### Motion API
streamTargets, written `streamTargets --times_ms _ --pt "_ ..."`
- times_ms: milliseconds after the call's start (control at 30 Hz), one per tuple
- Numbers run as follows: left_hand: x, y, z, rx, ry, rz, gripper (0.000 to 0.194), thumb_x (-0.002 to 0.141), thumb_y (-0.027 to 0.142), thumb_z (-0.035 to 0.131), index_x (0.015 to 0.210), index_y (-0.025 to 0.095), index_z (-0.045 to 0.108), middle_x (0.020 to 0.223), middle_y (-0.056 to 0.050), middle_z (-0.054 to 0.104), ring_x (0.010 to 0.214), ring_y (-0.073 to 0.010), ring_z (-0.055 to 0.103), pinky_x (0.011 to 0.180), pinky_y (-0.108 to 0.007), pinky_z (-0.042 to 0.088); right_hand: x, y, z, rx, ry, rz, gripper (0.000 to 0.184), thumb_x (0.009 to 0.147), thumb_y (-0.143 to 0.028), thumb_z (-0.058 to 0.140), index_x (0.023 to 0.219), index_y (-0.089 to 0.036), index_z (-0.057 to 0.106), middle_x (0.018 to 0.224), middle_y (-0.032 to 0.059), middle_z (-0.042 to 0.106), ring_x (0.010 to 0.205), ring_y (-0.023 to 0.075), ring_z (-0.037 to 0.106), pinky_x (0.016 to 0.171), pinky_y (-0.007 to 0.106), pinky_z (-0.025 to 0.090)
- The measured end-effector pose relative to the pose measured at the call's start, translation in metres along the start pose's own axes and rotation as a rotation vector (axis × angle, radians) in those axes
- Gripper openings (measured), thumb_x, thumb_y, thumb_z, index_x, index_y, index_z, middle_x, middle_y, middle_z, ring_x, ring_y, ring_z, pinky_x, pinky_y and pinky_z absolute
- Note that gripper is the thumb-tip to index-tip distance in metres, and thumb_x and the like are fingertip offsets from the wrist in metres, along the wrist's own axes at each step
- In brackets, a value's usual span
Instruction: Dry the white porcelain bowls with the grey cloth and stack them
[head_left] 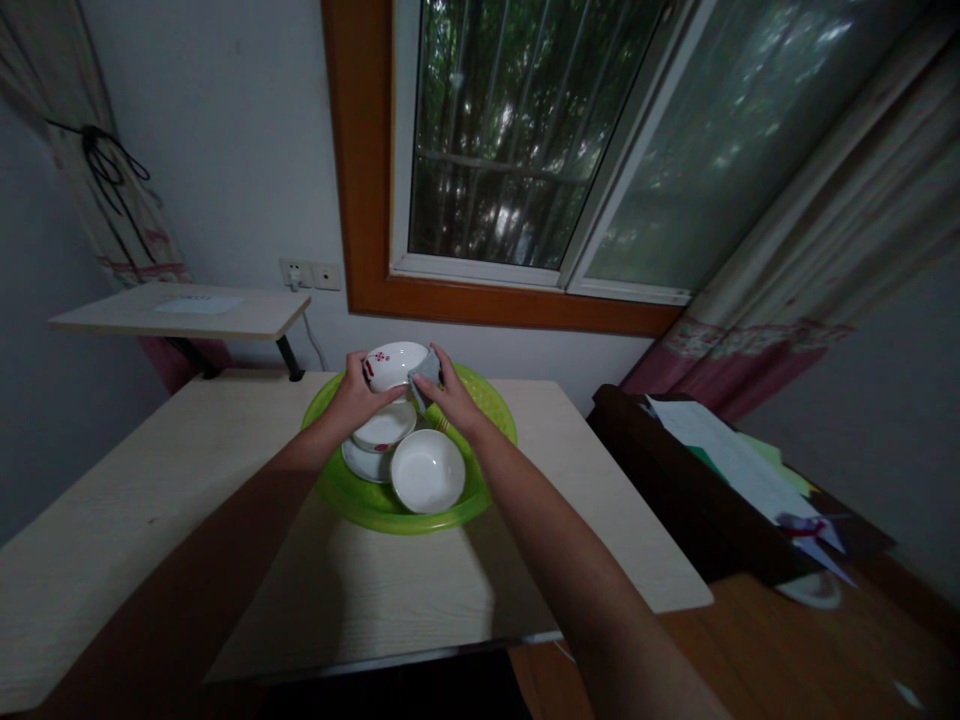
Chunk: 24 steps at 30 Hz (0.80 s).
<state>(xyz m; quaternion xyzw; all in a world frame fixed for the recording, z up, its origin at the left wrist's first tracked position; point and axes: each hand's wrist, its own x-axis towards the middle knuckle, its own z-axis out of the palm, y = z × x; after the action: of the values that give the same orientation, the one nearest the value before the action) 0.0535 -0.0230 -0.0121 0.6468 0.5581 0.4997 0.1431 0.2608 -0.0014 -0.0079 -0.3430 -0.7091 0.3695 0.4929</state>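
Observation:
My left hand (pixel 361 391) grips the left side of a white bowl (pixel 391 368) with a red pattern inside, tilted toward me above a green basin (pixel 420 522). A grey cloth (pixel 424 374) is pinched in my right hand (pixel 449 394) over the bowl's right rim. Below, in the basin, a second white bowl (pixel 385 426) with a red mark rests on a white plate (pixel 365 463). Beside it a plain white bowl (pixel 427 471) leans, its inside facing me. Something thin and yellowish, perhaps cutlery (pixel 442 425), shows near my right wrist.
The basin stands on a pale wooden table (pixel 247 450). A small raised shelf (pixel 187 310) holding a sheet of paper is at the back left, below a wall socket (pixel 310 275). To the right, a dark brown piece of furniture (pixel 660 480) carries papers. A window is behind the table.

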Motion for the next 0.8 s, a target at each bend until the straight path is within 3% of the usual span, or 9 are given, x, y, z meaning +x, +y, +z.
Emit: streamTargets --times_ms 367,800 --pt "0.002 -0.005 -0.001 -0.13 -0.002 -0.051 0.071 0.074 0.053 0.074 0.123 0.025 0.031 0.133 -0.016 0.058 0.118 -0.0261 0.063 0.098 -0.042 0.052 0.004 0.006 0.002 -0.019 0.003 -0.041 0.094 0.077 -0.057 0.077 0.154 -0.022 0.036 0.155 0.0115 0.046 0.143 0.0271 0.045 0.121 0.045 0.033" --pt "0.003 -0.006 0.002 -0.076 -0.039 0.004 0.075 0.072 0.048 0.078 0.131 0.027 0.037 0.136 -0.012 0.057 0.122 -0.0254 0.06 0.103 -0.041 0.049 0.004 0.01 0.001 -0.023 0.037 -0.029 0.091 0.071 -0.043 0.081 0.15 -0.02 0.041 0.151 0.0119 0.049 0.139 0.0277 0.046 0.12 0.044 0.033"
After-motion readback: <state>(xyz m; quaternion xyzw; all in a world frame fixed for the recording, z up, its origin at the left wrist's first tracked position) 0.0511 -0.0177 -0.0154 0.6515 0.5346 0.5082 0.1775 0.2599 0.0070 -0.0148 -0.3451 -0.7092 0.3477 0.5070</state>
